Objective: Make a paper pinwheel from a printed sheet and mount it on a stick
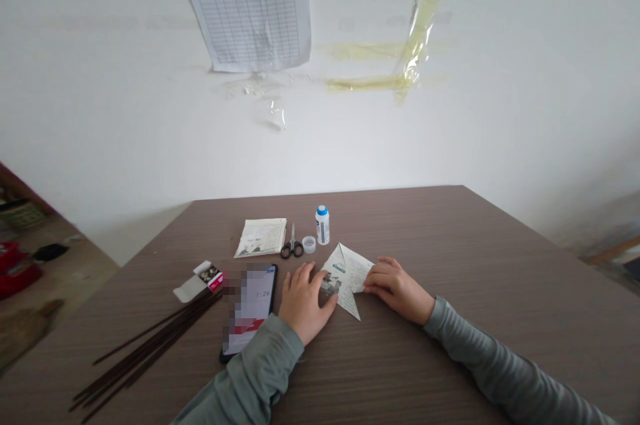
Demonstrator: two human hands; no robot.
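Note:
A folded piece of printed paper point(349, 273), like newspaper, lies on the table with pointed corners at its top, right and bottom. My left hand point(306, 305) rests at its left edge, fingers spread, with the thumb and index finger touching the paper. At the right corner, my right hand point(397, 290) pinches the paper between thumb and fingers. Just beyond the paper stands a white glue-like bottle point(323, 227) with a blue top. Beside it are a small clear plastic cup or cap point(309, 245) and black-handled scissors point(292, 249), their blades pointing away from me.
Left of my left hand lies a phone point(256, 305) with its screen lit. Several thin dark sticks point(150, 345) stretch toward the near left, by an opened small box point(203, 279). Folded papers point(261, 237) sit farther back. A white wall point(350, 145) borders the table's far edge.

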